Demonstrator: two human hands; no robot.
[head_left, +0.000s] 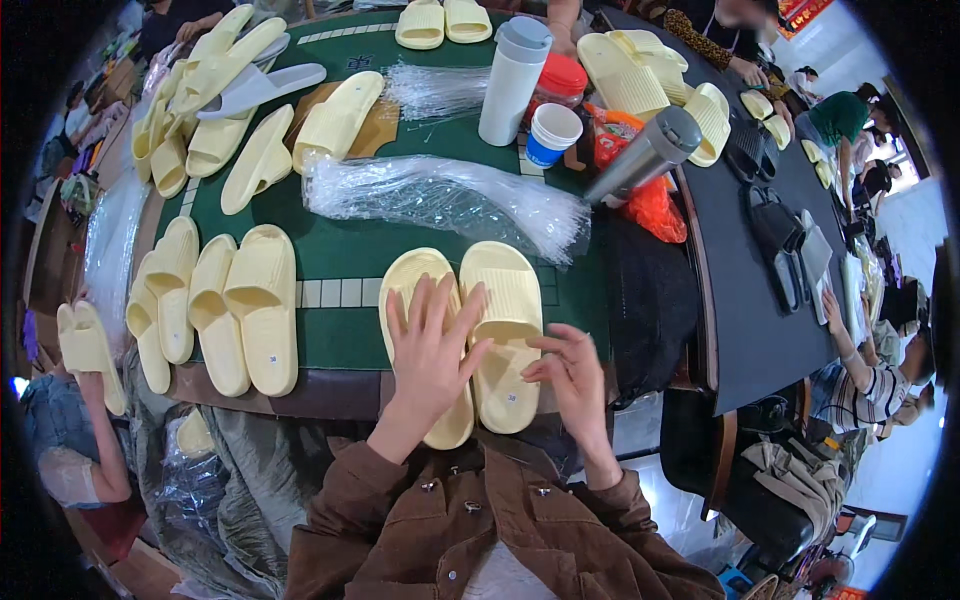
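A pair of pale yellow slippers lies side by side at the green table's near edge, toes pointing away from me. My left hand point(428, 350) rests with spread fingers over the strap of the left slipper point(452, 428), hiding much of it. Its fingertips reach toward the right slipper point(503, 272). At that slipper's right edge is my right hand point(573, 378), its fingers loosely bent and apart, with nothing visible in them. A small white sticker marks the right slipper's heel.
More yellow slippers point(262, 310) stand to the left and at the far left. Clear plastic bags point(440, 200) lie beyond my hands. A white tumbler point(513, 85), a paper cup point(554, 135) and a tilted steel tumbler point(650, 150) stand behind. Other people work around the tables.
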